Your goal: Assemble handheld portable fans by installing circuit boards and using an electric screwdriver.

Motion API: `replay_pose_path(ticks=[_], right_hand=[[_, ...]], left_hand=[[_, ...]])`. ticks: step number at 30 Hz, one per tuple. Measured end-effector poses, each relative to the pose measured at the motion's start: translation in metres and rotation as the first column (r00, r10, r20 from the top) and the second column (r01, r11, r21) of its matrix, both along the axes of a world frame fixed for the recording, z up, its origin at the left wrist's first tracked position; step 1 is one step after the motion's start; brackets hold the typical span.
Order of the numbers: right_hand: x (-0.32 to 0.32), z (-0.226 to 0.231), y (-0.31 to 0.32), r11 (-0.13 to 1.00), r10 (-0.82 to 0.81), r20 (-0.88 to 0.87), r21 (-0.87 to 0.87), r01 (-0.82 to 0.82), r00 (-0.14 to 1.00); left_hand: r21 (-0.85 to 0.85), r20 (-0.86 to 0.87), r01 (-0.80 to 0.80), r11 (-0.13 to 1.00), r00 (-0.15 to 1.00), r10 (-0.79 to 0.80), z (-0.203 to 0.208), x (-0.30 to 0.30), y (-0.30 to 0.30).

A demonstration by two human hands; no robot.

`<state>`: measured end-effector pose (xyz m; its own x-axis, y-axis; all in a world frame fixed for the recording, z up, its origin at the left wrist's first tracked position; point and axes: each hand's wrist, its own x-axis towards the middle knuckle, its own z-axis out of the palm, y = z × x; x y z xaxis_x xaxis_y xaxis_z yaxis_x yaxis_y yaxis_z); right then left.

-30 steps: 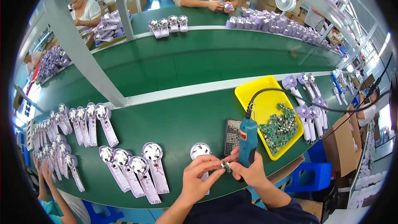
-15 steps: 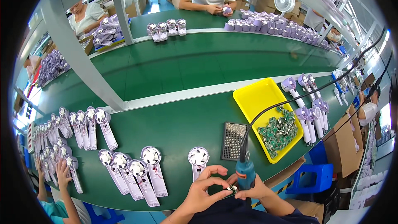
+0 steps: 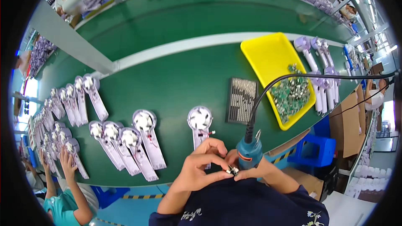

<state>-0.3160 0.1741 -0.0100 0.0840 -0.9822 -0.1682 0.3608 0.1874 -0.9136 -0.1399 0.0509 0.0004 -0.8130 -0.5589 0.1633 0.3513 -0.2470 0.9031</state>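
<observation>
Between its thumb and fingertips, my left hand [image 3: 199,167] pinches a small circuit board [image 3: 232,170] with metal connectors. My right hand [image 3: 264,168] is wrapped round a blue electric screwdriver [image 3: 248,154], and its fingertips also touch the board's edge. The tool's metal tip points up and away from me, and a black cable runs from it. Just beyond my left hand lies an open handheld fan housing [image 3: 200,119] with white blades and a small red-and-white wire plug. My left hand partly covers its handle.
A black screw tray [image 3: 242,100] lies beyond the screwdriver. To its right, a yellow tray [image 3: 261,65] holds a heap of green circuit boards [image 3: 289,94]. Several fan housings [image 3: 144,121] lie leftward, where a co-worker's hands [image 3: 67,165] are. A blue stool [image 3: 314,150] stands at right.
My view has tilted down, so the table's things sit higher in the picture. Both hands, with the board and screwdriver, have drawn closer to my body; the fan's plug now shows.
</observation>
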Motion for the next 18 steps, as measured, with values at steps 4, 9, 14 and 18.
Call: replay_pose_path(ticks=[4, 9, 14, 18], right_hand=[[0.005, 0.004, -0.004, 0.999, -0.018, 0.046, 0.044, 0.016, 0.999], [0.013, -0.004, -0.004, 0.992, -0.1, 0.197, 0.09, 0.084, 0.975], [0.014, 0.001, -0.006, 0.981, -0.122, 0.238, 0.178, 0.08, 0.964], [0.014, -0.005, -0.004, 0.983, -0.101, 0.25, 0.172, 0.059, 0.963]], left_hand=[[0.062, 0.032, -0.017, 0.998, 0.999, 0.015, -0.006, 0.004, 0.004], [0.057, 0.056, -0.114, 0.992, 0.992, 0.111, -0.011, 0.008, 0.006], [0.081, 0.1, -0.131, 0.988, 0.987, 0.123, -0.013, 0.009, 0.009], [0.071, 0.134, -0.132, 0.989, 0.983, 0.122, -0.014, 0.011, 0.011]])
